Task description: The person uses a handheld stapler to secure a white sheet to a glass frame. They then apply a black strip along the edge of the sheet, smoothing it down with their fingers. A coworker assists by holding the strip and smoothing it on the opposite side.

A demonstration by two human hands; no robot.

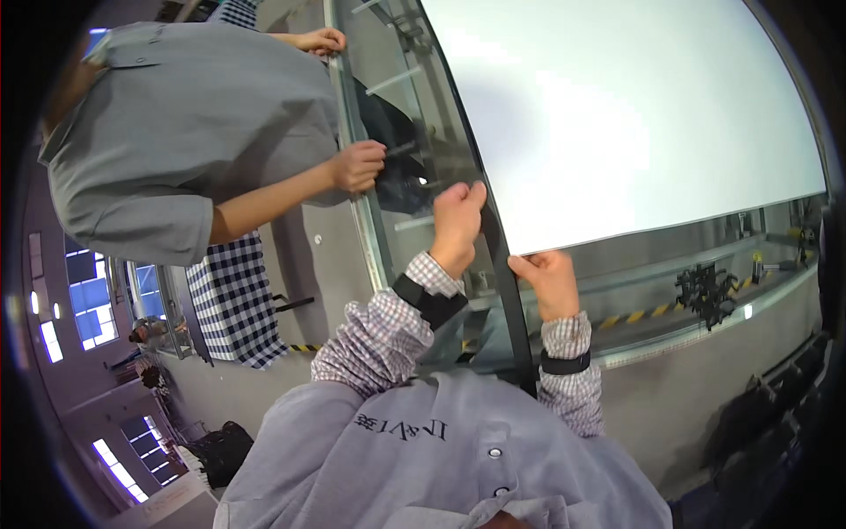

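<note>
A large white sheet point(652, 132) lies at the upper right, its near left corner beside a long dark strip point(507, 247). My right hand point(550, 284) is closed at that corner, thumb and fingers pinching the sheet's edge. On the other side of the strip, my left hand point(457, 222) is closed, its thumb tip at the strip's left edge. Whatever its curled fingers hold is hidden. Beneath both hands lies a glass tabletop point(449, 132), through which the frame and floor show.
A co-worker in a grey shirt point(203, 115) stands at the left, one hand point(359, 166) closed at the table's metal edge point(359, 212). Their other hand point(322, 41) rests farther up. A checkered cloth point(233, 300) hangs behind. Black clamp-like parts point(705, 294) sit at the right.
</note>
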